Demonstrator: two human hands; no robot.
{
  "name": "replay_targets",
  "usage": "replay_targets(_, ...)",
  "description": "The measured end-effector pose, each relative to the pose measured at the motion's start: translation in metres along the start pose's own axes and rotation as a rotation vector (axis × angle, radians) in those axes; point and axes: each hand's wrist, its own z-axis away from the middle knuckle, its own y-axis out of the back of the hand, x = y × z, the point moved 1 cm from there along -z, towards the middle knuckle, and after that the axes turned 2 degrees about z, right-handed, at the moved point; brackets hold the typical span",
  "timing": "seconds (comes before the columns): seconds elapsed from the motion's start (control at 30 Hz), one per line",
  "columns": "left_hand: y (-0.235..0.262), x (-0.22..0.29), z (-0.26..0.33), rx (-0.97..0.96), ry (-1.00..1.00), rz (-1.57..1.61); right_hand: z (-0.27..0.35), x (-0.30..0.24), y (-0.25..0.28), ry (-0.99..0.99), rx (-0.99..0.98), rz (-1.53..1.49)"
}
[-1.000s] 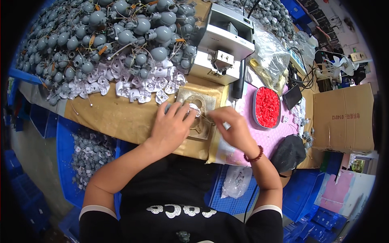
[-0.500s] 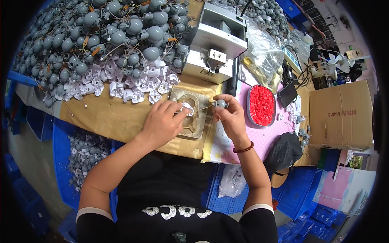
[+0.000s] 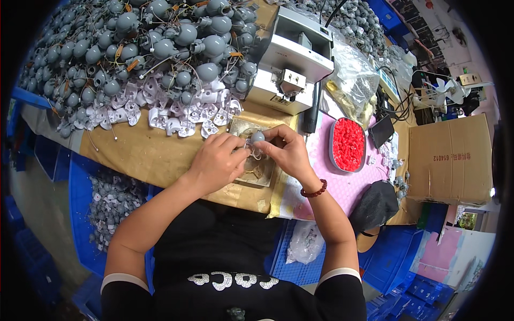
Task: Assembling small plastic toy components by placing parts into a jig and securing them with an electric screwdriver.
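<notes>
Grey floor (image 3: 56, 200), brown-covered workbench (image 3: 155, 155), pale wall (image 3: 475, 58) beyond.

Grey ball (image 3: 258, 136) looked smooth, glossy plastic; white pieces (image 3: 176, 122), shiny plastic. Bench cover (image 3: 155, 155) resembled creased brown paper. Box (image 3: 450, 171) was matt cardboard; bag (image 3: 353, 69), crinkled clear plastic; shirt (image 3: 187, 299), dull cloth.

Single view: head-worn fisheye, upright, looking down past the wearer's torso (image 3: 214, 241) at the near side of the counter (image 3: 155, 155) close up, its far side more distant.
</notes>
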Motion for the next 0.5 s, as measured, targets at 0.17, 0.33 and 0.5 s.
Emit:
replay_targets(0.17,0.002,-0.001,-0.001,-0.016,0.002,0.017,0.008,0.003,-0.008,0.081,0.098,0.229)
replay_targets(0.33,0.003,0.010,-0.021,0.017,0.128,0.030,0.012,0.003,-0.014,0.106,0.183,0.257)
replay_targets(0.5,0.000,0.012,-0.029,-0.052,0.166,-0.038,0.002,0.007,0.014,0.368,0.375,0.295)
